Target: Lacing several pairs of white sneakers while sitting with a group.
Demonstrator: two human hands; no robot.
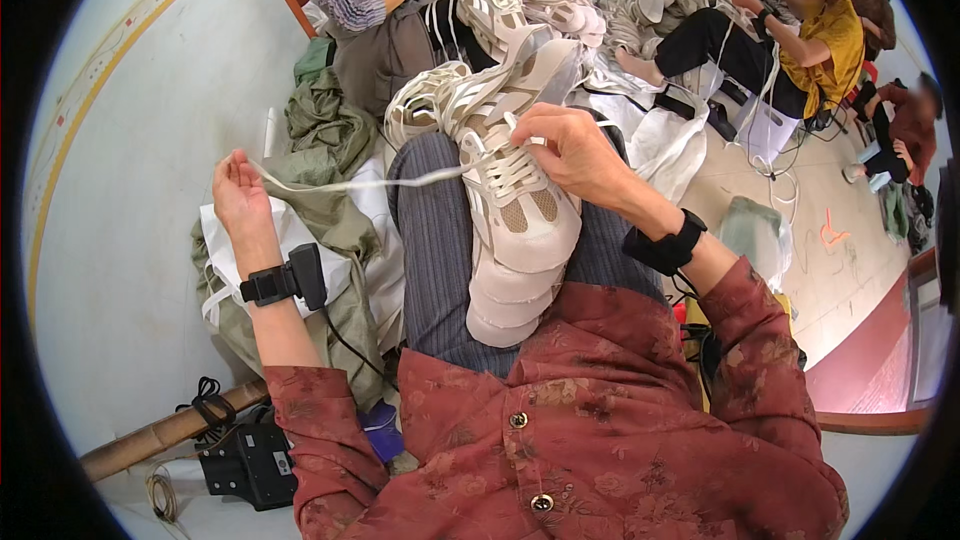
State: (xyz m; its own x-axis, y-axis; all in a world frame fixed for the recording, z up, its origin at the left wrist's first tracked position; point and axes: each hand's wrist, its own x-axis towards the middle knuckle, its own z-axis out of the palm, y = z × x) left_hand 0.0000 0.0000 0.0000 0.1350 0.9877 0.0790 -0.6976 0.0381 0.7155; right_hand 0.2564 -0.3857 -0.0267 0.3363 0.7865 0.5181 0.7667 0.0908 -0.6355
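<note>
Note one beige-white shoe (525,220) atop a stack (498,330) on the lap (432,250) (at least three toe caps (515,285) visible). Observe right hand (572,148) pinched on its lacing (510,172), one lace (400,182) reaching left hand (243,202), fingers curled, grip impossible to tell.

Wearer's hands (572,150): two
Wearer's wrist straps (665,244): also two
Stretched lace (380,182): just one
Lap shoes (525,240): at least three
Shirt buttons (541,503): two
Bamboo pole (130,448): one
Other people (840,50): four minimum
Background shoes (492,2): too jumbled to count lol
</note>
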